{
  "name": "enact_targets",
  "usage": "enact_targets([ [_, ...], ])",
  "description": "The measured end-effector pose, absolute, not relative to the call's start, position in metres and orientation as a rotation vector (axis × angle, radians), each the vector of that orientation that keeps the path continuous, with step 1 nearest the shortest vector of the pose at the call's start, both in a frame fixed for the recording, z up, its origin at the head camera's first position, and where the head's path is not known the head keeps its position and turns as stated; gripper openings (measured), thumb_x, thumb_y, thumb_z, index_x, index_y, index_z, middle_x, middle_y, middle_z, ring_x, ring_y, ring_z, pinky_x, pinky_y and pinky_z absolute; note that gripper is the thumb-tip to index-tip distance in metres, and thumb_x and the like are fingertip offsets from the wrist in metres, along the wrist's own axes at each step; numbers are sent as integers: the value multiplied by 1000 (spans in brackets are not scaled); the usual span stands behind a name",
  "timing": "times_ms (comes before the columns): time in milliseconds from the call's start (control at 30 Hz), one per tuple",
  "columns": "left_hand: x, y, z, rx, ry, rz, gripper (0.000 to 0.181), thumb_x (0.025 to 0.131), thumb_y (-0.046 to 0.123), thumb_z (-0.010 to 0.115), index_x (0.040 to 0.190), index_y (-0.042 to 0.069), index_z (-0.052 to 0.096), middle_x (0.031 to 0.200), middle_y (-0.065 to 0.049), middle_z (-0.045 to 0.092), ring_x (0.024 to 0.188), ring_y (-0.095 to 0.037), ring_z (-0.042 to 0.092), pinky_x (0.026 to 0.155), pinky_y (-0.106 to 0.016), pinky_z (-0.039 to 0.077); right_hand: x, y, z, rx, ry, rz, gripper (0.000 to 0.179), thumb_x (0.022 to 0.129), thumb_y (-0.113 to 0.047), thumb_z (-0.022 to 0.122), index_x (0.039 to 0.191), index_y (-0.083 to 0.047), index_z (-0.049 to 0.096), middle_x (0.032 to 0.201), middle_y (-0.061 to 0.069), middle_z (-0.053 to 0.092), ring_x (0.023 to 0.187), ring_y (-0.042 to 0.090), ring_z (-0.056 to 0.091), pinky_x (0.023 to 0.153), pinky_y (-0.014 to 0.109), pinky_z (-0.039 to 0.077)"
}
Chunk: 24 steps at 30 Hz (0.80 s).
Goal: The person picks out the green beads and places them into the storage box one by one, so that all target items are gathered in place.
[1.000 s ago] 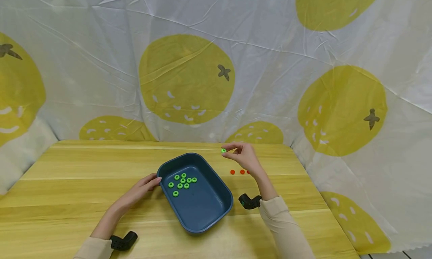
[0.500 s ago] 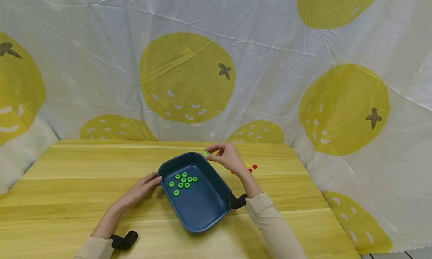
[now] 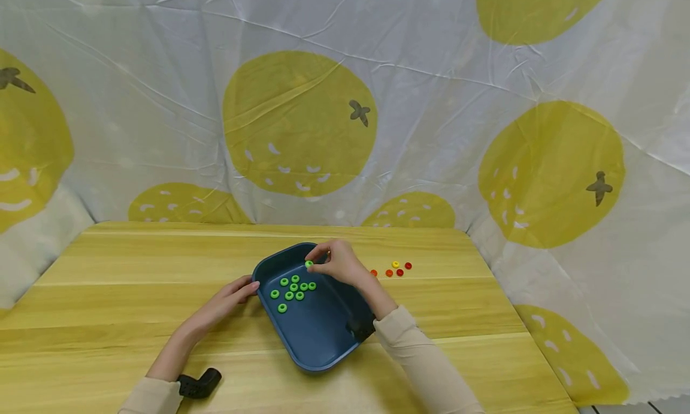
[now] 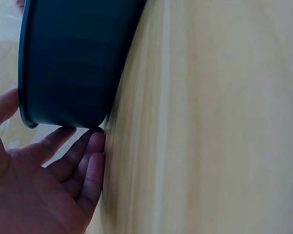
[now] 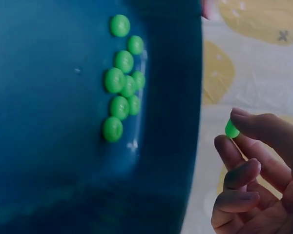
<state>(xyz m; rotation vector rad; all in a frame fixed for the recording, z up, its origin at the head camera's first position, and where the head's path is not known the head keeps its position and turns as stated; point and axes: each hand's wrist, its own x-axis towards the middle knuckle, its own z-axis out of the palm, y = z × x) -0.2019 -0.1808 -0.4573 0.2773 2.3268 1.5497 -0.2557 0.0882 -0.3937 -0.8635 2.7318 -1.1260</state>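
Note:
A dark blue rectangular plastic basin (image 3: 312,336) sits at an angle on the wooden table. Several green ring-shaped beads (image 3: 288,295) lie loose on its floor, in the half near the left hand. My right hand (image 3: 341,263) is over the basin's far part, pinching one more green bead (image 3: 309,263) between thumb and fingertips; the right wrist view shows that pinched bead (image 5: 232,128) above the rim. My left hand (image 3: 237,291) holds the basin's left corner, thumb at the rim and fingers (image 4: 71,158) against the outer wall.
To the right of the basin, several small beads lie on the table (image 3: 162,270): orange (image 3: 389,273), yellow (image 3: 396,264) and red (image 3: 408,266). A white cloth (image 3: 420,132) with yellow fruit prints hangs behind the table. Each wrist wears a black camera (image 3: 199,383).
My right hand has moved left and toward me with the pinched green bead, from beyond the basin's right side to over it. The left hand and the basin stay in place.

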Motion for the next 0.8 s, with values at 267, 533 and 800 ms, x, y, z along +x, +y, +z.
enact_targets([
  [267, -203, -181, -457, 284, 2318, 1560, 62, 100, 42, 39, 143, -2, 31, 141, -23, 43, 130, -35, 41, 108, -50, 33, -253, 71, -401, -899, 2697, -891, 12, 78, -8, 75, 90, -6, 73, 87, 6, 72, 82, 18, 66, 64, 15, 48],
  [533, -202, -181, -458, 287, 2303, 1571, 64, 100, 42, 38, 144, -3, 29, 144, -24, 39, 132, -36, 39, 109, -51, 31, -253, 64, -412, -884, 2715, -682, 11, 77, -10, 76, 87, -7, 73, 84, 3, 70, 71, 8, 61, 62, 13, 47],
  [800, -202, -181, -455, 323, 2327, 1558, 60, 100, 40, 37, 142, -3, 32, 141, -23, 43, 130, -35, 41, 108, -49, 34, -251, 59, -416, -831, 2722, -584, 10, 77, -12, 76, 86, -10, 73, 81, 0, 68, 67, 5, 56, 60, 14, 46],
])
